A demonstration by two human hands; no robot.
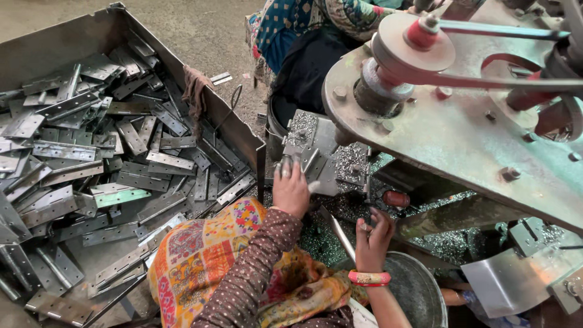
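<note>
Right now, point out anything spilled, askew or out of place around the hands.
Shiny metal shavings lie scattered over the machine bed around the left hand and right hand. A brown rag hangs over the bin wall, and the hinges inside lie in a jumble.

1. Sheet-metal bin (79, 39), grey, open-topped, stands at left on the concrete floor (200, 24). Its right wall runs diagonally toward the machine.
2. Bin holds a loose heap of flat steel hinges (109, 164), overlapping at all angles; several show rows of punched holes.
3. A brownish rag (194, 88) hangs over the bin's right wall.
4. On the bare floor just beyond that wall lies a single small hinge piece (221, 78), apart from the heap.
5. Machine bed (331, 161), a grey metal block under the large tilted plate, is dusted with bright metal chips (349, 159).
6. More chips (319, 240) cover the dark surface below the bed.
</note>
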